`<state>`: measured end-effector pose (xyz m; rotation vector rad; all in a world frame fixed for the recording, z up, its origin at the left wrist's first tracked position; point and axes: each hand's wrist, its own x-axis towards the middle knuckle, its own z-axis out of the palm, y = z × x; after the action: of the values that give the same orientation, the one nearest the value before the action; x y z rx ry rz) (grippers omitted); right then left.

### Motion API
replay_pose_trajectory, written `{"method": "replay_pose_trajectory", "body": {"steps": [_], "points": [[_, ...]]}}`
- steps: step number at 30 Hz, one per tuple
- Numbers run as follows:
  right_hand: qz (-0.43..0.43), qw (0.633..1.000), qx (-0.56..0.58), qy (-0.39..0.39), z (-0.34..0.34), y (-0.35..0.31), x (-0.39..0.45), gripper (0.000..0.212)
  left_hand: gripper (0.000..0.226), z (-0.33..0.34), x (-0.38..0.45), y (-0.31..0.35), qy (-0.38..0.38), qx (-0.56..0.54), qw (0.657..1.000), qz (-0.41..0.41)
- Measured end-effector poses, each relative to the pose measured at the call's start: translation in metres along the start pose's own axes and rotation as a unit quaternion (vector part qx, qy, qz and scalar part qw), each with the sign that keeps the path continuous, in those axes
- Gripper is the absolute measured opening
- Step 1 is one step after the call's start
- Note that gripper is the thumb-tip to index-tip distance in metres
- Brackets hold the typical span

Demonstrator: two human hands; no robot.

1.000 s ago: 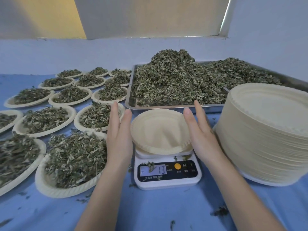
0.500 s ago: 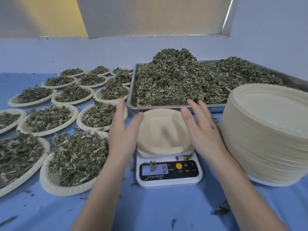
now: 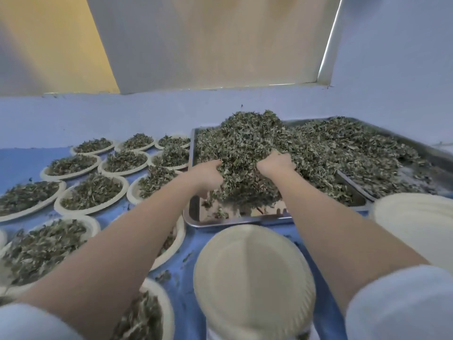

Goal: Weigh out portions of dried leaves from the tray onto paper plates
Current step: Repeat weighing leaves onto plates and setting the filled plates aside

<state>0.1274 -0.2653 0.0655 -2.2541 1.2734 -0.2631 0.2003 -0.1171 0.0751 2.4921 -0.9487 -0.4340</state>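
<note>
A steel tray (image 3: 245, 220) heaped with dried leaves (image 3: 306, 153) fills the far side of the blue table (image 3: 186, 244), filled plates (image 3: 92, 192) ranged to its left and a stack of spare plates (image 3: 416, 224) at right; an empty paper plate (image 3: 252, 283) waits nearest the camera, whatever it sits on hidden beneath it; the left hand (image 3: 208, 176) and right hand (image 3: 275, 164) curl into the heap, cupping a loose clump between them; bits already dangle over the tray's near edge, so a hurried carry would likely scatter leaves onto the table; an oversized scoop may overshoot the portion.
</note>
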Motion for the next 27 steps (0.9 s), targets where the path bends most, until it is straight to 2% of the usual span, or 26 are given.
{"method": "replay_pose_trajectory", "body": {"steps": [3,5,7,9,10,12,14,15,17,19,22,24,27], "points": [[0.005,1.000,0.005,0.026,0.012,0.007,0.037,0.071,0.076,0.005,0.033,-0.012,-0.035,-0.090,0.995,-0.031],[-0.025,1.000,0.003,0.002,0.017,0.008,0.053,0.080,0.090,0.008,0.048,-0.017,-0.055,-0.167,0.983,-0.042],[-0.071,0.992,-0.057,-0.090,0.021,0.004,0.060,0.081,0.098,0.012,0.058,-0.016,-0.055,-0.229,0.971,-0.051],[-0.079,0.973,-0.041,-0.213,0.016,-0.001,0.059,0.084,0.096,0.014,0.067,-0.015,-0.062,-0.259,0.962,-0.058],[-0.074,0.965,-0.016,-0.250,0.008,-0.004,0.056,0.086,0.091,0.013,0.070,-0.015,-0.079,-0.260,0.960,-0.062],[-0.077,0.967,-0.019,-0.241,-0.007,-0.008,0.053,0.099,0.080,0.001,0.072,-0.014,-0.129,-0.235,0.959,-0.090],[-0.055,0.964,-0.105,-0.239,-0.015,-0.010,0.046,0.113,0.073,-0.011,0.069,-0.011,-0.153,-0.191,0.961,-0.131],[-0.033,0.952,-0.157,-0.262,-0.015,-0.012,0.040,0.116,0.070,-0.014,0.069,-0.009,-0.156,-0.170,0.962,-0.144],[-0.004,0.927,-0.217,-0.306,-0.002,-0.014,0.024,0.113,0.063,-0.010,0.063,-0.002,-0.182,-0.168,0.954,-0.167],[-0.041,0.939,-0.187,-0.284,0.020,-0.014,0.012,0.097,0.049,0.003,0.056,0.005,-0.215,-0.208,0.938,-0.177],[-0.091,0.972,-0.039,-0.211,0.038,-0.012,0.007,0.073,0.028,0.017,0.047,0.013,-0.177,-0.277,0.928,-0.175],[-0.094,0.978,0.062,-0.176,0.034,-0.009,0.006,0.064,0.027,0.013,0.041,0.013,-0.137,-0.331,0.918,-0.168],[-0.103,0.973,0.176,-0.109,0.019,-0.009,-0.001,0.061,0.028,-0.003,0.025,0.011,-0.121,-0.360,0.911,-0.160]]}}
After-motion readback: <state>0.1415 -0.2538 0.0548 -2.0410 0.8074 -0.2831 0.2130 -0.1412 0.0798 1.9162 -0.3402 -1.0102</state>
